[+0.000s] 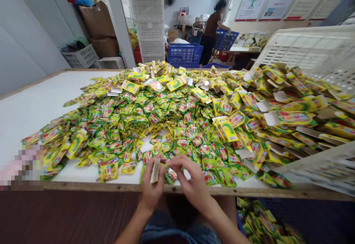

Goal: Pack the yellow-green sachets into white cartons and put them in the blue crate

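L hand (pixel 151 191) is closed round a small narrow carton (pixel 155 171), pale grey-tan on the side facing up, held upright-ish just above the near edge of the table. R hand (pixel 194 184) is just beside it, fingers bent, thumb & index tips close tog.; can't tell if anything's pinched there. Betw. the hands, a shiny green-and-red foil packet (pixel 171 176) lies on the white tabletop (pixel 36 101), near its brown wooden rim (pixel 111 187). Beyond: a big heap of green foil packets (pixel 149 109) w/ red pictures, spread L to R; yellow printed cardboard boxes (pixel 177 83) lie on top at the back. On the R, a white slatted plastic crate (pixel 313 46) lies tipped w/ lots more yellow boxes, some w/ white flaps open, spilling twd the heap. Below table level, R side, a dark blue container (pixel 240 224) w/ more yellow-green packs (pixel 263 220). In bkgd, a co-worker in a brown top (pixel 212 25) holds a blue plastic basket (pixel 226 39), tilted; another blue crate (pixel 184 54) is nearby, next to tall stacked white crates (pixel 148 18).
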`<action>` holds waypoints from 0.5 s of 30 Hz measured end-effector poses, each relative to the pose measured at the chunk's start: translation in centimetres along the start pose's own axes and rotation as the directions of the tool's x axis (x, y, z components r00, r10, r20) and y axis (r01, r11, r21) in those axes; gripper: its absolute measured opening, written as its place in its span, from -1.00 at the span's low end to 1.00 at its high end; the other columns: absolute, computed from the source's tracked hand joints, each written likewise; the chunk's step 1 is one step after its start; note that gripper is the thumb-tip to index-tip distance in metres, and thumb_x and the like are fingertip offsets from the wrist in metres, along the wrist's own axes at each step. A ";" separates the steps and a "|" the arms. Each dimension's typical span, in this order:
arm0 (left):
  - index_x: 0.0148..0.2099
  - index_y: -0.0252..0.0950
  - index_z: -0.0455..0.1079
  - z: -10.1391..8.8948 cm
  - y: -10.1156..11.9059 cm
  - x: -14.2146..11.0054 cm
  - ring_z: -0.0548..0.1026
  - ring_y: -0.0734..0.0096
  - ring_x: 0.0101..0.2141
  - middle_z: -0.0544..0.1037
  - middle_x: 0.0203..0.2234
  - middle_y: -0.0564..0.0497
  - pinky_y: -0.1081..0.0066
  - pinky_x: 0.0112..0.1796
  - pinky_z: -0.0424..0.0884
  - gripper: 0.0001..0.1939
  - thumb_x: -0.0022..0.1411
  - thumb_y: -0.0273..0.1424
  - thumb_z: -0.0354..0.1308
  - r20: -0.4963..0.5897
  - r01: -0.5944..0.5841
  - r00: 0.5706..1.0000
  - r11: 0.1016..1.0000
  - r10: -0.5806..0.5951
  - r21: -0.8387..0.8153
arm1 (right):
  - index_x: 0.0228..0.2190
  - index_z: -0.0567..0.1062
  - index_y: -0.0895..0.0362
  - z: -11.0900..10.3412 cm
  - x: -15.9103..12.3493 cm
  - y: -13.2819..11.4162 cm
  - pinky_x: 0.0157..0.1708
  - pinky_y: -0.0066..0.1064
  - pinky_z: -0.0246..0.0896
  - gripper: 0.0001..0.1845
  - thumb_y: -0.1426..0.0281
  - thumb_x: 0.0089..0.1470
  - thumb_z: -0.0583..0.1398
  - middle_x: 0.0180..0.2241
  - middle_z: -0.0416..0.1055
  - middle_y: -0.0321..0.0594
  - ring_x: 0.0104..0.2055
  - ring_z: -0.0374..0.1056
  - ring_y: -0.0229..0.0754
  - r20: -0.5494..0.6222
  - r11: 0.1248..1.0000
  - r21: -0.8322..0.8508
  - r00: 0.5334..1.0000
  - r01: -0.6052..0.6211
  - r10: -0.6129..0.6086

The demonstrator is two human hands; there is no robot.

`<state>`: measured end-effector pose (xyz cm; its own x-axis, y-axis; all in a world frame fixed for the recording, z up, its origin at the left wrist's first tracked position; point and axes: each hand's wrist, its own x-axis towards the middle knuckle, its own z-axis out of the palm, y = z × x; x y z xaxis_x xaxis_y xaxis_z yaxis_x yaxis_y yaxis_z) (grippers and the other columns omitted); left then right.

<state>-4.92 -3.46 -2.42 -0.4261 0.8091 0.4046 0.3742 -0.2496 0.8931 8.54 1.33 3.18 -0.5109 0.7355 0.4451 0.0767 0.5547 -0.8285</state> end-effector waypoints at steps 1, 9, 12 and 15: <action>0.01 -0.28 0.30 -0.7 -0.1 0.1 0.50 0.26 -0.20 0.52 -0.23 -0.10 0.29 -0.13 0.41 -0.68 0.21 -0.34 0.08 -0.061 0.097 0.993 0.994 -0.100 -0.049 | -0.24 0.46 0.08 0.3 1.1 1.1 -0.15 -0.29 0.21 -0.68 0.62 0.09 0.01 -0.27 0.40 -0.17 -0.15 0.29 -0.15 -0.009 0.995 -0.097 1.000 0.017 -0.018; -0.24 -0.36 0.46 -2.2 -2.9 -0.8 0.55 0.24 -0.27 0.60 -0.36 -0.08 0.31 -0.15 0.42 -0.73 0.02 -0.30 0.27 -0.224 0.310 0.876 0.855 -0.427 -0.417 | 0.01 0.31 0.17 8.1 9.9 7.7 0.05 -0.09 0.00 -0.50 0.64 0.00 0.06 0.10 0.19 0.04 0.14 0.03 0.05 0.068 0.664 -0.745 0.997 0.068 -0.026; -0.21 -0.34 0.44 -2.2 -3.5 -1.0 0.56 0.26 -0.33 0.59 -0.40 -0.04 0.32 -0.21 0.44 -0.73 0.03 -0.31 0.26 -0.195 0.302 0.868 0.798 -0.456 -0.521 | 0.07 0.26 0.08 10.0 13.4 9.3 0.13 0.03 -0.22 -0.46 0.62 0.04 0.06 0.24 -0.02 -0.05 0.26 -0.18 0.11 0.135 0.551 -0.819 0.987 0.160 -0.087; -0.13 -0.33 0.40 -2.5 -3.6 -0.9 0.56 0.30 -0.36 0.58 -0.41 0.00 0.35 -0.24 0.44 -0.70 0.08 -0.34 0.24 -0.140 0.298 0.887 0.777 -0.440 -0.555 | -0.02 0.35 0.05 9.8 16.6 10.2 0.09 0.14 -0.26 -0.58 0.55 0.08 0.07 0.26 -0.08 -0.09 0.26 -0.20 0.20 0.221 0.529 -0.816 0.972 0.232 -0.085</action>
<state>-7.90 -4.62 -5.51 -0.6576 0.7534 -0.0064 -0.2937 -0.2486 0.9230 -7.54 15.42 -1.23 -0.6918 0.5818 0.4277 0.6211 0.7815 -0.0583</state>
